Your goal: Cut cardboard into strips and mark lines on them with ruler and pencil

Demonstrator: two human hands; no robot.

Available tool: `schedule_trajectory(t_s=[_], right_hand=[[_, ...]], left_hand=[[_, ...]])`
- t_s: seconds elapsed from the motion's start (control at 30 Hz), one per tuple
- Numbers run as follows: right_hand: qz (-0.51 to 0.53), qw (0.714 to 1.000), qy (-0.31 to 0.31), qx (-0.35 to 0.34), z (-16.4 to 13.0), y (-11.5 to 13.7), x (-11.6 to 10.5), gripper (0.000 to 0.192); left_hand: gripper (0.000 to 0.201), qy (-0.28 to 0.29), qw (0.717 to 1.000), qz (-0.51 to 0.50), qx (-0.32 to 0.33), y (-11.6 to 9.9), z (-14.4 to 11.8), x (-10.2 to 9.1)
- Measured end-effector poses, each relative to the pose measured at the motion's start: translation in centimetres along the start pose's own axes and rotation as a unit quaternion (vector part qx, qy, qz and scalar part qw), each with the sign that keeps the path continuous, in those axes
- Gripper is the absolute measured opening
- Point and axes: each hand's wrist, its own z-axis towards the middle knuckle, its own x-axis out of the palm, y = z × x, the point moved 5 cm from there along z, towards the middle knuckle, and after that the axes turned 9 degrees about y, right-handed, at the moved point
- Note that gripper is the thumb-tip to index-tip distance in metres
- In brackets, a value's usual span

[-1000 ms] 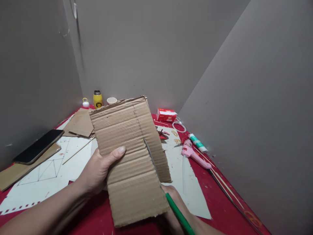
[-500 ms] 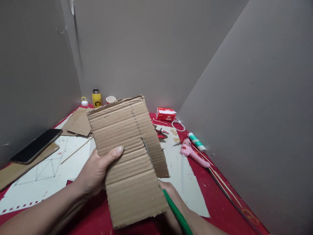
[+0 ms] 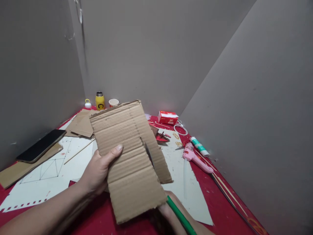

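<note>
Far out to the left of the left hand, a dark phone (image 3: 41,146) lying flat on a brown board (image 3: 18,169), well apart from the grip. Nearer, under and beyond that hand, white paper (image 3: 58,169) with ruled pencil lines and a thin wooden stick (image 3: 78,151) laid across it.

Left hand (image 3: 97,171) clamped on the left edge of the corrugated cardboard sheet (image 3: 129,163): thumb pressed on the near face, remaining fingers hidden behind. Sheet held up off the red table (image 3: 217,202), tilted, long axis running from close to the body up and away, a partial slit opening near its middle and parting a narrower right-hand strip. Sheet squarely between the two hands, touching both; left hand the more exposed.

Beyond the sheet's top edge, by the wall: a small white bottle (image 3: 87,104), a yellow flask (image 3: 99,101) with its cap on, contents unseen, and a paper cup (image 3: 113,102), interior not readable.

Right hand (image 3: 171,215) mostly hidden under the sheet's lower right corner, curled around a green-handled tool (image 3: 181,216); blade end hidden, so exact grip uncertain.

Right of that hand, well apart: a red box (image 3: 167,117), a white cable coil (image 3: 180,129), a pink glue gun (image 3: 195,157), a green-and-white tube (image 3: 199,146).
</note>
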Motion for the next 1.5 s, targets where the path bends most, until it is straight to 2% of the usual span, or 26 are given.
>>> schedule_trajectory(t_s=[0.17,0.3,0.4,0.53,0.6,0.63,0.7,0.77,0.83,0.93,0.97,1.03,1.07,1.13,1.23,1.3,1.37,1.43,1.5], right_hand=[[0.004,1.0,-0.028,0.013,-0.5,0.0,0.0,0.059],[-0.021,1.0,-0.002,0.017,0.0,1.3,-0.1,0.058],[0.014,0.999,0.01,0.033,-0.6,0.9,-0.3,0.055],[0.1,0.988,0.095,0.073,-1.1,-0.3,-0.2,0.059],[0.069,0.99,0.112,0.055,-0.7,0.1,-0.6,0.057],[0.036,0.994,0.099,0.041,-0.4,0.5,-0.9,0.053],[-0.029,0.998,0.059,0.013,0.0,1.2,-1.5,0.046],[-0.046,0.998,0.051,0.009,0.0,1.2,-1.4,0.044],[0.022,0.996,0.079,0.037,-0.5,0.4,-0.9,0.051],[0.146,0.98,0.104,0.091,-1.3,-0.5,-0.6,0.064],[0.141,0.981,0.097,0.088,-1.3,-0.3,-0.7,0.064],[0.05,0.994,0.085,0.044,-0.9,0.9,-1.2,0.055],[0.005,0.997,0.073,0.018,-0.6,1.6,-1.4,0.049],[-0.028,0.998,0.062,0.011,-0.1,2.1,-1.5,0.042],[0.102,0.988,0.094,0.06,-0.3,1.0,-1.0,0.051],[0.224,0.959,0.142,0.101,-1.0,0.0,-0.4,0.066],[0.283,0.936,0.16,0.133,-1.7,-0.7,-0.1,0.074],[0.242,0.952,0.129,0.137,-1.9,-0.8,-0.6,0.07],[0.14,0.98,0.073,0.123,-1.7,-0.5,-1.3,0.059]], left_hand=[[0.06,0.011,1.0,0.008,0.004,-0.1,0.4,-0.4],[0.059,0.015,1.0,0.01,-0.006,0.1,0.3,-0.3],[0.064,0.003,0.999,0.04,0.028,-0.3,0.2,-0.5],[0.07,0.007,0.99,0.109,0.091,-1.2,0.2,-0.7],[0.067,0.013,0.987,0.122,0.103,-1.5,0.2,-0.8],[0.066,0.018,0.988,0.118,0.098,-1.5,0.2,-0.8],[0.064,0.036,0.993,0.092,0.064,-1.2,0.4,-0.7],[0.064,0.049,0.996,0.065,0.032,-0.8,0.5,-0.5],[0.063,0.045,0.996,0.072,0.04,-0.9,0.6,-0.6],[0.064,0.025,0.986,0.129,0.099,-1.6,0.6,-0.8],[0.065,0.023,0.984,0.14,0.11,-1.7,0.5,-0.9],[0.065,0.031,0.986,0.128,0.104,-1.7,0.5,-0.9],[0.065,0.042,0.989,0.11,0.087,-1.5,0.5,-0.8],[0.063,0.065,0.994,0.075,0.045,-1.1,0.6,-0.6],[0.061,0.063,0.993,0.092,0.048,-1.2,0.5,-0.7],[0.06,0.05,0.985,0.139,0.087,-1.7,0.5,-0.9],[0.061,0.044,0.975,0.18,0.12,-2.1,0.3,-0.9],[0.063,0.046,0.967,0.207,0.14,-2.4,0.2,-0.9],[0.064,0.047,0.959,0.233,0.157,-2.7,0.0,-0.7]])
